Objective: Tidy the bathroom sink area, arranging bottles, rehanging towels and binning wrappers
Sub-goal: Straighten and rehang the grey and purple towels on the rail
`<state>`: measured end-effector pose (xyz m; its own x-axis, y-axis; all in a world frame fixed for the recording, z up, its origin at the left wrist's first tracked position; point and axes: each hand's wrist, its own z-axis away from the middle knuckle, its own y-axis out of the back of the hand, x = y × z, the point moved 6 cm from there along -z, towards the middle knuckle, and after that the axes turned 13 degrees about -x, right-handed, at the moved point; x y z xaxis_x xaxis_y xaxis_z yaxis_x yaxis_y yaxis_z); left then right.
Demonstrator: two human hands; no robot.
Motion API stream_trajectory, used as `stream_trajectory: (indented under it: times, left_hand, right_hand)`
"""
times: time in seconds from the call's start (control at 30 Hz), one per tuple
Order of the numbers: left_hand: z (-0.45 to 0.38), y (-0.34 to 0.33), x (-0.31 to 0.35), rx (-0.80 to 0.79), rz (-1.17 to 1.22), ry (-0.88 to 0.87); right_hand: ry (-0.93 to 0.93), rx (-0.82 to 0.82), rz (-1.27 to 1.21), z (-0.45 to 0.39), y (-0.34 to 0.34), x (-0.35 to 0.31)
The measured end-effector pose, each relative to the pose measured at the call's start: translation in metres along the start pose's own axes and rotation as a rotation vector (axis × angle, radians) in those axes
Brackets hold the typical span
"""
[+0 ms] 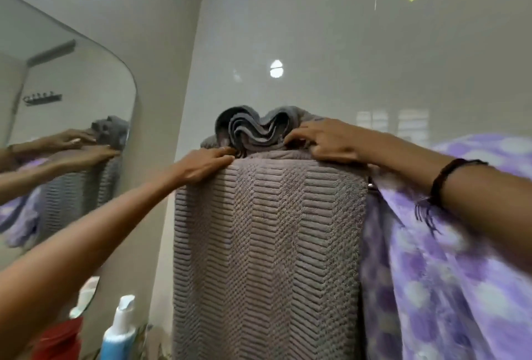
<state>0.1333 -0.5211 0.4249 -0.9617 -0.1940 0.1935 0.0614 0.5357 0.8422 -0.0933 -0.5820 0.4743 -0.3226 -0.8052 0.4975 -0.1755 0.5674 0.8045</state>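
1. Head view: a person is reaching up with both arms to a grey ribbed towel (pixel 267 230) that is hanging flat over a rail, the rail itself hidden under the cloth. A second, darker grey towel (pixel 253 129) is sitting bunched in wavy folds on top, at the wall side.
2. The left hand (pixel 204 165) is lying palm-down on the top left edge of the hanging towel, fingers stretched toward the folds; it is pressing flat, not gripping anything, probably to steady the drape.
3. The right hand (pixel 322 141) is curling its fingers into the right end of the bunched towel, pinching cloth there; it looks like it is tucking or straightening the folds so they sit square.
4. A purple patterned cloth (pixel 449 259) is hanging just beside the ribbed towel on the right, under the right forearm, which is wearing a dark wristband (pixel 449 178).
5. On the left, a mirror (pixel 66 118) is reflecting both hands and the towels. Below it, a white-capped blue bottle (pixel 119 333) and something red (pixel 57 339) are standing low down, so the bottle arranging appears to be a separate matter from this towel step.
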Motion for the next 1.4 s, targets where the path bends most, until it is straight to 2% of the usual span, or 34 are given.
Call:
stream_trajectory:
  times: [0.1,0.17,0.23,0.3,0.37,0.43,0.5,0.6,0.7,0.83,0.9,0.93,1.03,1.13,1.23,1.3,1.4]
  left_hand:
    - [0.007,0.0,0.005,-0.012,0.022,0.008]
    - [0.001,0.003,0.016,-0.048,0.035,0.03]
    - [-0.007,0.006,0.024,-0.166,0.023,0.089]
    - [-0.012,0.002,0.03,-0.328,0.007,0.171]
    - [-0.019,-0.003,0.028,-0.398,-0.074,0.336]
    - [-0.025,-0.005,0.026,-0.421,-0.076,0.482]
    - [-0.032,-0.013,0.025,-0.51,-0.031,0.542]
    - [-0.037,-0.017,0.028,-0.616,0.002,0.508]
    - [-0.041,-0.023,0.025,-0.63,0.101,0.423]
    - [-0.042,-0.023,0.035,-0.511,0.182,0.161]
    - [-0.041,-0.018,0.044,-0.303,0.246,0.011]
    - [-0.039,-0.014,0.044,-0.172,0.239,-0.028]
    - [-0.016,-0.004,0.029,0.313,0.293,0.026]
    - [0.02,-0.017,0.03,0.571,0.147,-0.053]
    - [0.046,-0.035,0.027,0.588,0.077,-0.172]
    - [0.053,-0.045,0.013,0.566,0.101,-0.121]
    - [0.065,-0.054,-0.016,0.566,0.436,0.034]
  right_hand:
    - [-0.01,-0.189,-0.277,-0.003,-0.018,-0.012]
    - [-0.142,-0.303,-0.481,0.0,-0.024,-0.015]
    - [-0.317,-0.476,-0.598,-0.002,-0.022,-0.013]
    - [-0.408,-0.612,-0.626,-0.012,-0.018,-0.012]
    - [-0.504,-0.536,-0.531,-0.02,-0.019,-0.004]
    - [-0.58,-0.305,-0.358,-0.022,-0.019,0.005]
    - [-0.622,-0.268,-0.269,-0.019,-0.033,0.014]
    - [-0.671,-0.321,-0.307,-0.021,-0.038,0.018]
    - [-0.691,-0.28,-0.355,-0.017,-0.037,0.015]
    - [-0.578,-0.36,-0.493,-0.018,-0.045,0.0]
    - [-0.47,-0.407,-0.536,-0.027,-0.048,-0.016]
    - [-0.439,-0.334,-0.465,-0.03,-0.043,-0.021]
    - [-0.526,0.075,-0.262,-0.012,-0.03,-0.028]
    - [-0.559,0.427,-0.101,0.03,-0.047,-0.059]
    - [-0.604,0.68,-0.127,0.071,-0.076,-0.098]
    - [-0.689,0.812,-0.242,0.096,-0.094,-0.105]
    - [-0.766,0.92,-0.656,0.121,-0.116,-0.088]
